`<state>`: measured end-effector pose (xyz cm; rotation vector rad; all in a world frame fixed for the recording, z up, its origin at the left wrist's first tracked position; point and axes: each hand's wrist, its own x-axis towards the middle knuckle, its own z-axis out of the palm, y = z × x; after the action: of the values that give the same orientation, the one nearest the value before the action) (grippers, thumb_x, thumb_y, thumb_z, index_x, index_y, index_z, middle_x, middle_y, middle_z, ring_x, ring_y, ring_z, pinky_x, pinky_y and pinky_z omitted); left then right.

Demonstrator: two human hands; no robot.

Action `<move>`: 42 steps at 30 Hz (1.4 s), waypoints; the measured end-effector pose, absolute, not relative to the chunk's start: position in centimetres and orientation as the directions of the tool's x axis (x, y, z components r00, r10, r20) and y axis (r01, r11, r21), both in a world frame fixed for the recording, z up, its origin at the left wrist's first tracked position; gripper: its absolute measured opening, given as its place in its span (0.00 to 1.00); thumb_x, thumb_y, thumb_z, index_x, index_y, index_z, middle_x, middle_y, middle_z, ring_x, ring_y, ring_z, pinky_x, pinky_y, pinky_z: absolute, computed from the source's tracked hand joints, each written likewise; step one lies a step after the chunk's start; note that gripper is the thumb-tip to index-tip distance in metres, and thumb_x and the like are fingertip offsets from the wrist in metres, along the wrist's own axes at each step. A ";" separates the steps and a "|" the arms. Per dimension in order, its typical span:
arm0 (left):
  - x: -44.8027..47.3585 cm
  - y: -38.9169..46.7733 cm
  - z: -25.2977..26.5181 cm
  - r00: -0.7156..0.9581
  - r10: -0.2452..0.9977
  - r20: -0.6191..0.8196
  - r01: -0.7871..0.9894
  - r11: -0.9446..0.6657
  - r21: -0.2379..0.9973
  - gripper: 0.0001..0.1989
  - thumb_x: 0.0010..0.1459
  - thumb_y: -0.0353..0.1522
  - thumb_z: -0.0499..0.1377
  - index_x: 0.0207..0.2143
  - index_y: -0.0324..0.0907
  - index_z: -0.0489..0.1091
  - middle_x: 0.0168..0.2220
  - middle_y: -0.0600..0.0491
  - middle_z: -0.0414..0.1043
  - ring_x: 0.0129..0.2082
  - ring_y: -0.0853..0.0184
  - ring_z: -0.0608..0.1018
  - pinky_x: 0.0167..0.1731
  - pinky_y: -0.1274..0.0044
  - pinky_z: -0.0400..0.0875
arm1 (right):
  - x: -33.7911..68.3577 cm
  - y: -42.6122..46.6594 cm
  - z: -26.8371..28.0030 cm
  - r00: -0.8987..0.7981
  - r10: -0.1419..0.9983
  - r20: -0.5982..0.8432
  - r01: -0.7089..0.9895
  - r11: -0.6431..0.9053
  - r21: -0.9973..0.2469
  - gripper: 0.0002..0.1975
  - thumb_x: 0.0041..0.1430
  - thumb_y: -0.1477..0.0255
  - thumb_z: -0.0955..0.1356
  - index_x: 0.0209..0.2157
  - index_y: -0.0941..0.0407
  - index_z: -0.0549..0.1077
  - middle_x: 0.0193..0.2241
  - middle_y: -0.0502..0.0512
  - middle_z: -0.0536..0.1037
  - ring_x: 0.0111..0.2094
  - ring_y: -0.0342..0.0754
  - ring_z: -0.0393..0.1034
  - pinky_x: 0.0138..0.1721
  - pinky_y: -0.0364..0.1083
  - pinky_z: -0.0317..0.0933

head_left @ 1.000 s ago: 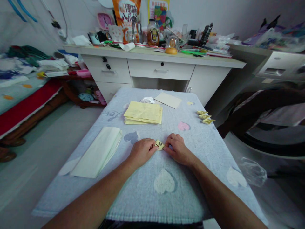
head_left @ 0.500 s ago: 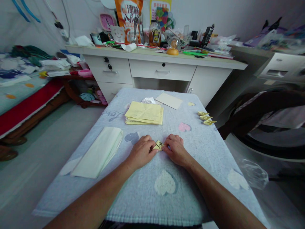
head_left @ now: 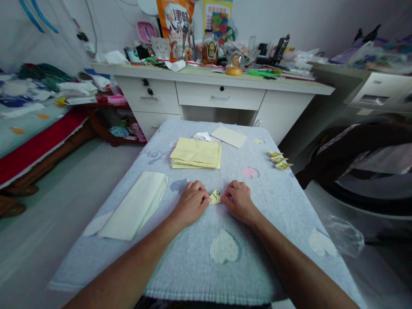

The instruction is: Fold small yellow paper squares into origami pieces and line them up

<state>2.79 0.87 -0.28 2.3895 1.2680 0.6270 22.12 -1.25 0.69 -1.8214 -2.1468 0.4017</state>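
Observation:
A small folded piece of yellow paper (head_left: pixel 216 197) with dark writing lies between my hands on the cloth-covered table. My left hand (head_left: pixel 193 200) pinches its left corner, fingers curled. At its right corner my right hand (head_left: pixel 238 199) pinches too, with thumb and fingers closed. Beyond my hands sits a stack of yellow paper sheets (head_left: pixel 195 152). Toward the table's right edge, several small folded yellow paper pieces (head_left: pixel 279 159) stand in a row, pointed at their ends.
To the left lies a folded pale-green cloth or paper (head_left: pixel 135 206). A cream card (head_left: pixel 229 136) and crumpled white tissue (head_left: pixel 201 136) are at the far side. Behind stands a white desk (head_left: pixel 222 98) crowded with items; a washing machine (head_left: pixel 370 94) is on the right.
My hands have drawn slightly apart, and more of the folded yellow paper shows between them. The whole view has shifted a little.

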 end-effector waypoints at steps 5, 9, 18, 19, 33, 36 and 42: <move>2.8 0.7 -0.2 0.487 0.849 0.206 0.702 -0.520 0.486 0.08 0.56 0.31 0.57 0.24 0.41 0.68 0.34 0.52 0.64 0.39 0.63 0.67 0.43 0.69 0.64 | 22.1 -1.4 0.6 -0.143 0.988 0.052 0.910 0.152 -0.387 0.08 0.59 0.69 0.67 0.27 0.56 0.73 0.37 0.54 0.69 0.41 0.49 0.59 0.43 0.49 0.49; 2.8 0.6 -0.3 0.472 0.855 0.214 0.712 -0.513 0.478 0.08 0.54 0.32 0.60 0.23 0.41 0.67 0.34 0.52 0.64 0.39 0.63 0.67 0.43 0.69 0.64 | 22.0 -1.5 0.5 -0.143 0.988 0.064 0.911 0.157 -0.380 0.09 0.58 0.67 0.67 0.27 0.56 0.73 0.36 0.53 0.69 0.41 0.49 0.59 0.43 0.49 0.49; 2.6 0.5 -0.3 0.453 0.864 0.220 0.732 -0.501 0.461 0.10 0.55 0.34 0.60 0.23 0.41 0.68 0.34 0.52 0.64 0.38 0.63 0.67 0.42 0.68 0.63 | 21.9 -1.5 0.4 -0.146 0.986 0.085 0.921 0.167 -0.353 0.09 0.59 0.67 0.67 0.27 0.55 0.73 0.37 0.55 0.69 0.41 0.51 0.59 0.44 0.50 0.50; 2.6 0.5 -0.3 0.449 0.866 0.218 0.733 -0.497 0.464 0.10 0.55 0.34 0.60 0.23 0.41 0.68 0.34 0.52 0.64 0.38 0.63 0.67 0.42 0.68 0.63 | 21.9 -1.5 0.4 -0.146 0.986 0.082 0.922 0.166 -0.350 0.09 0.59 0.67 0.67 0.27 0.55 0.73 0.37 0.55 0.69 0.41 0.51 0.59 0.44 0.50 0.51; 2.8 0.7 -0.4 0.382 0.898 0.220 0.750 -0.440 0.494 0.07 0.50 0.33 0.64 0.34 0.43 0.73 0.39 0.51 0.65 0.42 0.61 0.67 0.45 0.67 0.63 | 21.9 -1.6 0.3 -0.141 0.985 0.098 0.929 0.166 -0.332 0.10 0.58 0.66 0.67 0.26 0.56 0.71 0.36 0.55 0.68 0.41 0.51 0.59 0.43 0.50 0.51; 2.8 0.7 -0.4 0.507 0.819 0.267 0.648 -0.567 0.508 0.17 0.53 0.29 0.60 0.46 0.48 0.72 0.44 0.50 0.63 0.46 0.60 0.65 0.48 0.67 0.62 | 21.9 -1.6 0.3 -0.143 0.986 0.089 0.931 0.164 -0.325 0.09 0.58 0.66 0.67 0.26 0.56 0.71 0.36 0.55 0.68 0.41 0.51 0.59 0.43 0.50 0.51; 3.0 0.7 -0.1 0.668 0.707 0.230 0.567 -0.685 0.458 0.18 0.61 0.26 0.52 0.48 0.53 0.73 0.40 0.51 0.67 0.43 0.62 0.66 0.45 0.70 0.63 | 22.0 -1.5 0.4 -0.145 0.986 0.079 0.931 0.163 -0.327 0.10 0.58 0.66 0.67 0.26 0.55 0.72 0.37 0.55 0.68 0.41 0.52 0.59 0.43 0.51 0.51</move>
<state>2.96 0.70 -0.14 2.5365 1.0066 0.5623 22.00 -1.49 0.41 -1.8484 -2.1689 0.2901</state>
